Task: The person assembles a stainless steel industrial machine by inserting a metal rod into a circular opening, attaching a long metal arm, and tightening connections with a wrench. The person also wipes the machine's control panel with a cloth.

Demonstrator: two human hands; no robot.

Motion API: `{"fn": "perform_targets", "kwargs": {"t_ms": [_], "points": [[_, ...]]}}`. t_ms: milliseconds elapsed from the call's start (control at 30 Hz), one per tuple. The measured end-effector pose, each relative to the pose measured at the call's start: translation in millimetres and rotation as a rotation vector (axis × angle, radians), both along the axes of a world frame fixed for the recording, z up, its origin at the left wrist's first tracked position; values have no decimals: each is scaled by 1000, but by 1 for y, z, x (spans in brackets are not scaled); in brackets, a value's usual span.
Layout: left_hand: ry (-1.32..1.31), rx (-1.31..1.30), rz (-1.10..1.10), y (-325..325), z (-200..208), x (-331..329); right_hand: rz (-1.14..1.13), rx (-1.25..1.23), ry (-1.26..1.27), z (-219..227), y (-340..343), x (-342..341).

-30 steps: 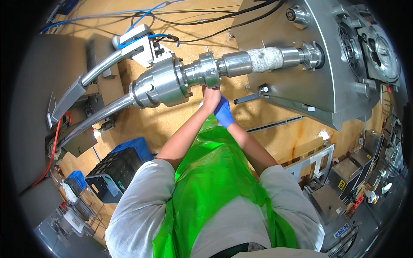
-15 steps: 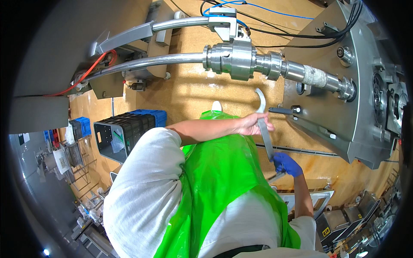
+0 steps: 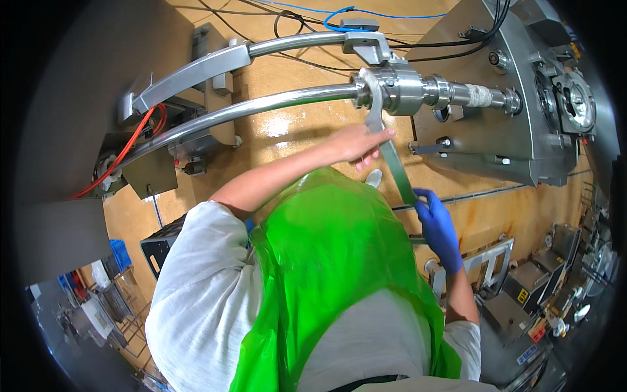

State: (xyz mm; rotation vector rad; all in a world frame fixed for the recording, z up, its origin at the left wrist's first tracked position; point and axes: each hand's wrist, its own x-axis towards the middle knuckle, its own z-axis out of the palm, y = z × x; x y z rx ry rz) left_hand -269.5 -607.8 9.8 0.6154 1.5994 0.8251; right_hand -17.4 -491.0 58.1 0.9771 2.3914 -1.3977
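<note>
A long flat metal hook spanner [image 3: 396, 171] slants between my hands. Its curved head lies against the near-left end of a steel pipe coupling [image 3: 400, 88]; whether it has caught the ring I cannot tell. Bare, my left hand [image 3: 359, 145] is closed on the shank below the curve, thumb across it. My right hand [image 3: 439, 227], in a blue glove, grips the lower end of the handle. A short grey metal bar [image 3: 417, 240] shows beside the glove, and most of it is hidden.
A steel pipe [image 3: 248, 112] runs from the coupling to a machine at left. On the right stands a big steel machine [image 3: 496, 124]. Cables [image 3: 294, 23] cross the far floor. A black crate [image 3: 160, 248] sits left; a metal frame [image 3: 493, 261] stands by my right arm.
Both hands have moved up and away from me with the hook spanner, and its curved head now meets the coupling. My view has shifted; the crate is mostly behind my left arm.
</note>
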Motion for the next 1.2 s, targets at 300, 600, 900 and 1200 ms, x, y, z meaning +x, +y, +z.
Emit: {"fn": "perform_targets", "kwargs": {"t_ms": [300, 600, 900, 1200], "points": [[1073, 331, 193, -6, -38, -94, 26, 299, 18, 40, -45, -60], [528, 433, 194, 12, -75, -119, 139, 496, -69, 59, -62, -82], [446, 459, 122, -1, -73, -131, 302, 509, -264, 43, -82, -82], [727, 302, -81, -34, -58, -134, 334, 441, -201, 28, -80, -64]]}}
